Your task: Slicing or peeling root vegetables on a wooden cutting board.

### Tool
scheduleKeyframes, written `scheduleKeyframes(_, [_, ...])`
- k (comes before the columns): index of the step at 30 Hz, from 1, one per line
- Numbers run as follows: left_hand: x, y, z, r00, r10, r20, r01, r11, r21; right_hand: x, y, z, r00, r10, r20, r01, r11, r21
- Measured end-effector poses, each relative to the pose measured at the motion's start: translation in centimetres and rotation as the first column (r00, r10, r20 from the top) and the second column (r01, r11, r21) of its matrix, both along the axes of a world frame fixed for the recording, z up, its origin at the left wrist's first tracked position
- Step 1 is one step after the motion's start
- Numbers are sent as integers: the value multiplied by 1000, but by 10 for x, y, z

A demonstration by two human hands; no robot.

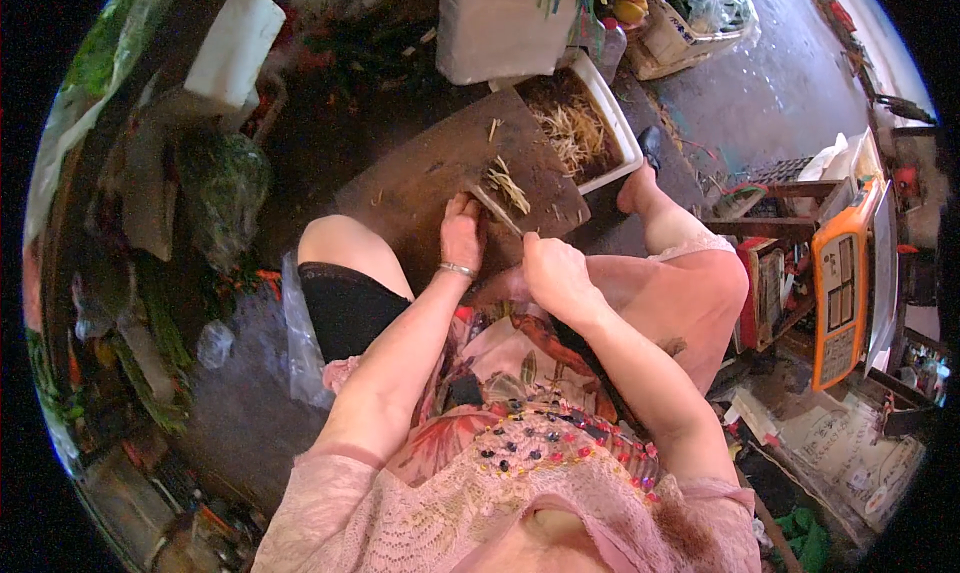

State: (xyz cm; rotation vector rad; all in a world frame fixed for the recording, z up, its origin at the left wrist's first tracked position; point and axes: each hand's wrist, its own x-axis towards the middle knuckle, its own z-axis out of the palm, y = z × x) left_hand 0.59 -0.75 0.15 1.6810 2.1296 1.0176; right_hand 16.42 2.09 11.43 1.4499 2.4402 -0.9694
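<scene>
A dark wooden board [450, 149] lies slantwise before my knees. My right hand [555, 277] is closed around the handle end of a knife [496, 209], whose narrow blade runs up and left over the board. Close to the blade's far end, my left hand [461, 235] rests on the board's near edge, fingers bent; whatever lies under its fingertips is hidden. Pale, thin cut strips [508, 186] lie in a small pile just beyond the blade, with a few more strips [494, 129] farther up. Beside the board's right end, a white box [619, 138] holds many similar shreds [574, 134].
Beyond the board stands a large white foam box [499, 25]. A plastic bottle [611, 48] and a foam box of green vegetables [694, 44] are at the upper right. An orange scale [844, 288] stands right of my knee; bagged greens [221, 190] lie left.
</scene>
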Motion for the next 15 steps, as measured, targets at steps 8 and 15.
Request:
scheduleKeyframes(8, [1, 0, -1, 998, 29, 53, -29, 1000, -5, -27, 12, -28, 998, -17, -65, 22, 997, 68])
scheduleKeyframes(15, [4, 3, 5, 984, 80, 162, -82, 997, 1, -6, 16, -5, 998, -52, -19, 53, 998, 38])
